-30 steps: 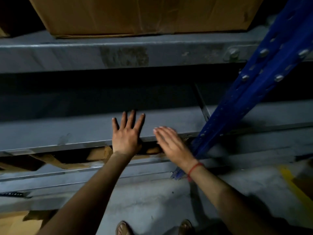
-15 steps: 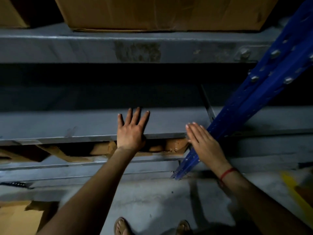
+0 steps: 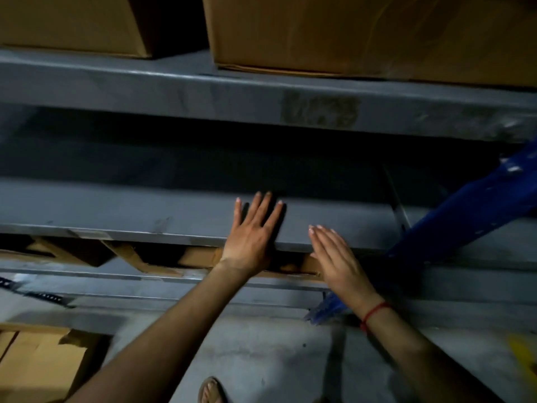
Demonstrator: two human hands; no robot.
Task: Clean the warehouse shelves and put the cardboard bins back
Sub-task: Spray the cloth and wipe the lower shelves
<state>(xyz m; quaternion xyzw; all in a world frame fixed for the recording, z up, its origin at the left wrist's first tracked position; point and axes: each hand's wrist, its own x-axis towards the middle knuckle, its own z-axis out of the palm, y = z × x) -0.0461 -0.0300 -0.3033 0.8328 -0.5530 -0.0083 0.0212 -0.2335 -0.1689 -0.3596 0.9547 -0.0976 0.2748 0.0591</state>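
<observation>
My left hand (image 3: pixel 252 231) lies flat with spread fingers on the grey middle shelf (image 3: pixel 130 212), at its front edge. My right hand (image 3: pixel 337 255), fingers straight and together, hovers at the same edge just to the right, over the gap below; a red thread circles its wrist. Both hands hold nothing. On the upper shelf (image 3: pixel 174 91) stand two cardboard bins: a large one (image 3: pixel 363 33) at the right and another (image 3: pixel 69 21) at the left. Flattened cardboard (image 3: pixel 197 258) shows on the level beneath the middle shelf.
A blue rack upright (image 3: pixel 470 210) slants down at the right, close to my right hand. An open cardboard box (image 3: pixel 37 365) sits on the concrete floor at lower left. My sandalled foot (image 3: pixel 210 391) is at the bottom edge. A yellow floor line (image 3: pixel 523 353) runs at far right.
My right hand moved left, away from the blue upright and closer to my left hand. The view shifted right and up, showing a second bin on the upper shelf. My left hand stays flat.
</observation>
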